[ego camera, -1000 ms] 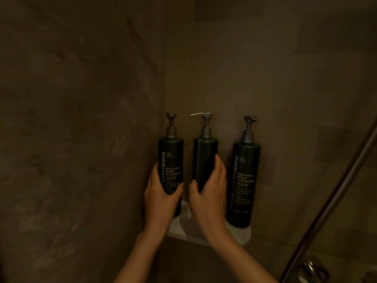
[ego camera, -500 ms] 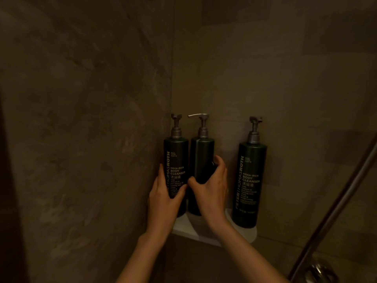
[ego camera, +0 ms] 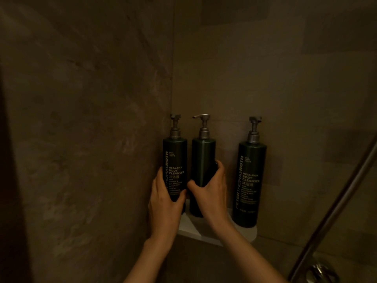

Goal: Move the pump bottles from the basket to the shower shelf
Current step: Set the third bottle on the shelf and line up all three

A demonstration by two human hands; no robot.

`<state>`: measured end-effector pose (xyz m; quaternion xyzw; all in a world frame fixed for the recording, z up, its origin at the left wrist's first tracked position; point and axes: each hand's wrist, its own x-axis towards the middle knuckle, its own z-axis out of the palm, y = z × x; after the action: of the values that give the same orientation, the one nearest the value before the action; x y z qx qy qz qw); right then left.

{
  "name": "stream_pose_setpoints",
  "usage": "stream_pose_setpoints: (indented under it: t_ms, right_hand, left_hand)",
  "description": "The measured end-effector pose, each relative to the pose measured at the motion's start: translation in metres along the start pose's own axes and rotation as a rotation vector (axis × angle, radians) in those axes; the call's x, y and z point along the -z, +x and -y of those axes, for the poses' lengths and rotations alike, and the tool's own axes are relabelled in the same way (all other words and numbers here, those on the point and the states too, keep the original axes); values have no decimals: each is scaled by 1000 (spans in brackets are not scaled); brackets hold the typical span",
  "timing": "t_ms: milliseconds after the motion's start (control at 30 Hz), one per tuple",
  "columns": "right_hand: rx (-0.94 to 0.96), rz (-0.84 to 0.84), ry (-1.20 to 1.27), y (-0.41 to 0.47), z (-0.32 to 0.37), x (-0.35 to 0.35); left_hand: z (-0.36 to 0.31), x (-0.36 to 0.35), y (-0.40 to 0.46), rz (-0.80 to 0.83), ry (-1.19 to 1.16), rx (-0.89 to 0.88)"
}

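Three dark green pump bottles stand upright on a small white corner shelf [ego camera: 247, 233] in the shower. My left hand [ego camera: 163, 203] wraps the lower part of the left bottle [ego camera: 175, 156], whose label faces me. My right hand [ego camera: 210, 193] grips the middle bottle [ego camera: 203, 158], which shows its plain back and has its spout pointing left. The right bottle [ego camera: 252, 180] stands alone near the shelf's right end, label forward, touched by neither hand. No basket is in view.
Brown stone walls meet in the corner right behind the bottles. A slanted metal rail [ego camera: 334, 205] crosses the lower right, with a chrome fitting [ego camera: 320, 272] below it. A dark edge runs along the far left.
The middle bottle has slid left, close beside the left bottle, widening the gap to the right bottle. Both hands kept their grips, and the view shifted slightly.
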<state>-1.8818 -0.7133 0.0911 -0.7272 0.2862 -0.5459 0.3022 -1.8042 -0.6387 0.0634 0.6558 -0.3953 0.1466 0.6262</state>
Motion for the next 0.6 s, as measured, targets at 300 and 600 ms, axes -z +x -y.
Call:
stream_pose_setpoints:
  t_ms: [300,600]
  right_hand:
    - [26,-22,-12,-8,-3,3]
    - [29,-13,-134,-18,-9,6]
  left_hand:
    - [-1,4,-1,63,-61,30]
    - [2,4,-6,12,-19,60]
